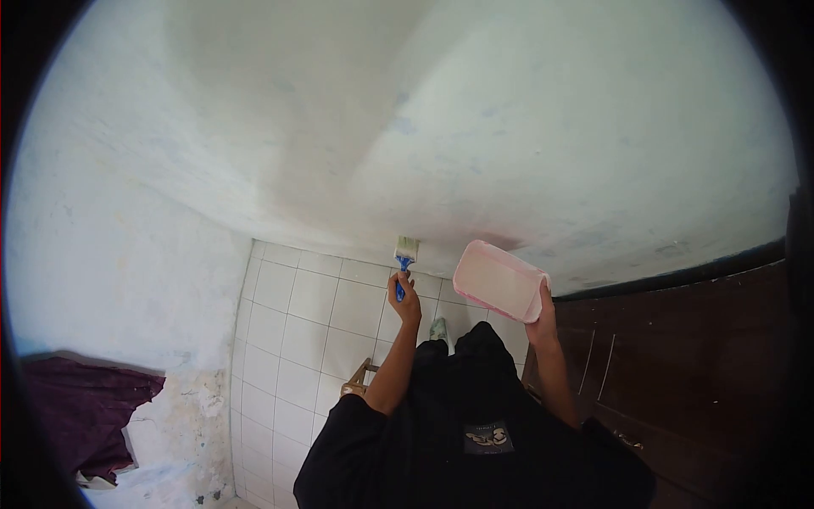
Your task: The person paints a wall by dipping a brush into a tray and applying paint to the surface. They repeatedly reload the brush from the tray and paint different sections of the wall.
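My left hand (pixel 404 297) is closed around the blue handle of a paintbrush (pixel 403 264). The brush points up and away from me, its pale bristles close to the white wall (pixel 509 153). In my right hand (pixel 543 318) is a pink plastic tray (pixel 481 300), gripped at its right end. Whitish paint (pixel 502 278) lies in the tray, which is tilted in this view. The tray's far edge is near the wall, to the right of the brush.
White floor tiles (pixel 292 327) spread below, with one foot (pixel 437 329) showing. Part of a wooden stool-like frame (pixel 360 374) stands beside my left arm. At right is a dark brown panelled door (pixel 678 356). A purple cloth (pixel 93 407) hangs by the left wall.
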Motion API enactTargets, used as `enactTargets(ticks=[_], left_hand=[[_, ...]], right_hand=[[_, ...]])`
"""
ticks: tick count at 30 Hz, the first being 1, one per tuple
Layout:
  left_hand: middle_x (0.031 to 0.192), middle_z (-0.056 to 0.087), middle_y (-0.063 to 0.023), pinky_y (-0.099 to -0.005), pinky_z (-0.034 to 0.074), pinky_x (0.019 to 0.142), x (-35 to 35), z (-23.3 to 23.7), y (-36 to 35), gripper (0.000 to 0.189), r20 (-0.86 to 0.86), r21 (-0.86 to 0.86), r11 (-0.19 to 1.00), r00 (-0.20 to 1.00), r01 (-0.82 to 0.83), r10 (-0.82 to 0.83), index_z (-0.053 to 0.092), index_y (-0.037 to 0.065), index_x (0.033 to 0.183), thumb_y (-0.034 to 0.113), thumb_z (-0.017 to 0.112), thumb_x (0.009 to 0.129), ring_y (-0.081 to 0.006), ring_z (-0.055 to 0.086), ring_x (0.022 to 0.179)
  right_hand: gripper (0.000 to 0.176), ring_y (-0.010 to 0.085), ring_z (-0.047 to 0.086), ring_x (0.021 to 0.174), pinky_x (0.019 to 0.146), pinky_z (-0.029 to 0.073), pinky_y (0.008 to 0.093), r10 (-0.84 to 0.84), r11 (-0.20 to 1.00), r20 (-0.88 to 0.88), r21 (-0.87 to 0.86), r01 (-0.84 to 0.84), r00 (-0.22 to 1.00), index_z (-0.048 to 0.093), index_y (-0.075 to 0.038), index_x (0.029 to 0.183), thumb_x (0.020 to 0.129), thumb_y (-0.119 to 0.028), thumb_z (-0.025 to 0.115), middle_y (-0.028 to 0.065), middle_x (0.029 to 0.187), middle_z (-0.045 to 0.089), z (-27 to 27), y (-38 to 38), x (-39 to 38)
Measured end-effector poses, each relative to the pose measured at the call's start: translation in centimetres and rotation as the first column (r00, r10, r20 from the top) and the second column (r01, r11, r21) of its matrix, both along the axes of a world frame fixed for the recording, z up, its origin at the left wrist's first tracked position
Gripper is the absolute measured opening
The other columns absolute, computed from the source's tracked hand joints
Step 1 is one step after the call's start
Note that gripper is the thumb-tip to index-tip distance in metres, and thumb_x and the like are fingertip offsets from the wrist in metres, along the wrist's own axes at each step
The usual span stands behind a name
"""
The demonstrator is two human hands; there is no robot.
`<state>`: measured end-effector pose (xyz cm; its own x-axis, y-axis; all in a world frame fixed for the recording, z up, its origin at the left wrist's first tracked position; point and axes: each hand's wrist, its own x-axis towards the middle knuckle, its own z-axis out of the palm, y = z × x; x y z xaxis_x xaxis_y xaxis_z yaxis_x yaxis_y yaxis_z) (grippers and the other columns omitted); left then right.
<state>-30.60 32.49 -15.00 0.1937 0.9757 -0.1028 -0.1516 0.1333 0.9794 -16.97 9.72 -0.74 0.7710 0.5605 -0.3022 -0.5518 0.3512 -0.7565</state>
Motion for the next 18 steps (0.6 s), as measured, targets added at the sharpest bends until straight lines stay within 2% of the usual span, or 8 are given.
enactTargets(ticks=[2, 5, 6, 8, 10, 13, 16, 18], left_hand=[[0.103, 0.063, -0.0137, -0.0394, 0.053, 0.085, -0.4, -2.1, 0.6, 0.026, -0.134, -0.076, 0.996, 0.990, 0.039, -0.049, 0.054, 0.000, 0.105, 0.024, 0.049, 0.099, -0.0223, 0.063, 0.099], [0.100, 0.063, -0.0128, -0.0384, 0.053, 0.084, -0.1, -0.7, 0.9, 0.025, -0.050, -0.047, 0.999, 0.998, 0.021, -0.024, 0.055, 0.000, 0.104, 0.024, 0.048, 0.099, -0.0216, 0.063, 0.097], [0.100, 0.063, -0.0128, -0.0384, 0.053, 0.084, 0.2, 0.8, 1.0, 0.025, -0.047, -0.049, 0.999, 0.999, 0.022, -0.025, 0.055, 0.000, 0.104, 0.024, 0.048, 0.099, -0.0216, 0.063, 0.097], [0.097, 0.064, -0.0123, -0.0359, 0.052, 0.084, 0.5, 5.5, 1.4, 0.023, 0.120, 0.017, 1.000, 0.993, -0.022, 0.019, 0.055, 0.000, 0.099, 0.023, 0.049, 0.099, -0.0206, 0.063, 0.097], [0.101, 0.063, -0.0158, -0.0393, 0.054, 0.085, 0.1, 10.3, 1.1, 0.024, 0.098, 0.054, 0.998, 0.995, -0.012, 0.006, 0.051, 0.000, 0.100, 0.024, 0.046, 0.100, -0.0248, 0.063, 0.100], [0.108, 0.060, -0.0198, -0.0429, 0.054, 0.086, -0.1, 15.2, 0.7, 0.023, 0.262, 0.231, 0.967, 0.964, -0.107, 0.044, 0.047, 0.001, 0.098, 0.024, 0.042, 0.101, -0.0286, 0.062, 0.104], [0.106, 0.061, -0.0202, -0.0426, 0.055, 0.085, -0.3, 14.7, 1.5, 0.023, 0.343, 0.222, 0.968, 0.938, -0.118, 0.036, 0.046, 0.002, 0.098, 0.024, 0.041, 0.101, -0.0289, 0.062, 0.103], [0.104, 0.062, -0.0198, -0.0422, 0.056, 0.083, -0.3, 11.6, 2.0, 0.023, 0.292, 0.192, 0.976, 0.956, -0.099, 0.040, 0.047, 0.001, 0.098, 0.024, 0.041, 0.101, -0.0282, 0.063, 0.103]], right_hand=[[0.047, 0.0201, 0.046, 0.125, 0.104, 0.037, 0.0366, 0.026, 1.000, 0.006, 0.004, -0.026, 1.000, 0.040, -0.009, 0.137, 0.101, -0.038, 0.040, 0.0063, 0.134, 0.049, 0.0, 0.2, 0.0], [0.046, 0.0202, 0.046, 0.125, 0.104, 0.037, 0.0367, -0.010, 1.000, 0.004, -0.008, 0.010, 1.000, 0.040, -0.009, 0.137, 0.101, -0.038, 0.041, 0.0063, 0.134, 0.049, -0.4, 0.0, 0.5], [0.046, 0.0202, 0.046, 0.125, 0.104, 0.037, 0.0367, -0.018, 1.000, -0.004, 0.004, 0.018, 1.000, 0.040, -0.009, 0.136, 0.100, -0.038, 0.041, 0.0063, 0.134, 0.049, -0.6, 0.1, 0.4], [0.046, 0.0202, 0.046, 0.125, 0.104, 0.037, 0.0368, -0.022, 1.000, -0.021, 0.013, 0.023, 1.000, 0.040, -0.009, 0.136, 0.100, -0.038, 0.041, 0.0062, 0.134, 0.049, -0.7, 0.0, 0.4], [0.045, 0.0198, 0.046, 0.125, 0.104, 0.037, 0.0365, 0.017, 1.000, -0.026, -0.004, -0.017, 1.000, 0.041, -0.009, 0.136, 0.101, -0.037, 0.041, 0.0057, 0.133, 0.050, -0.7, -0.3, 0.5], [0.043, 0.0193, 0.046, 0.124, 0.104, 0.037, 0.0360, 0.002, 1.000, -0.058, -0.002, -0.002, 0.998, 0.041, -0.010, 0.135, 0.101, -0.037, 0.040, 0.0054, 0.132, 0.050, -1.4, -0.4, 0.9], [0.043, 0.0190, 0.046, 0.124, 0.104, 0.037, 0.0357, 0.038, 0.999, -0.041, 0.015, -0.038, 0.998, 0.042, -0.010, 0.135, 0.101, -0.037, 0.041, 0.0054, 0.132, 0.050, -1.0, 0.0, 0.8], [0.043, 0.0189, 0.046, 0.124, 0.104, 0.037, 0.0356, 0.034, 0.999, -0.044, 0.000, -0.034, 0.998, 0.042, -0.010, 0.135, 0.101, -0.037, 0.041, 0.0054, 0.132, 0.050, -0.8, 0.3, 0.7]])
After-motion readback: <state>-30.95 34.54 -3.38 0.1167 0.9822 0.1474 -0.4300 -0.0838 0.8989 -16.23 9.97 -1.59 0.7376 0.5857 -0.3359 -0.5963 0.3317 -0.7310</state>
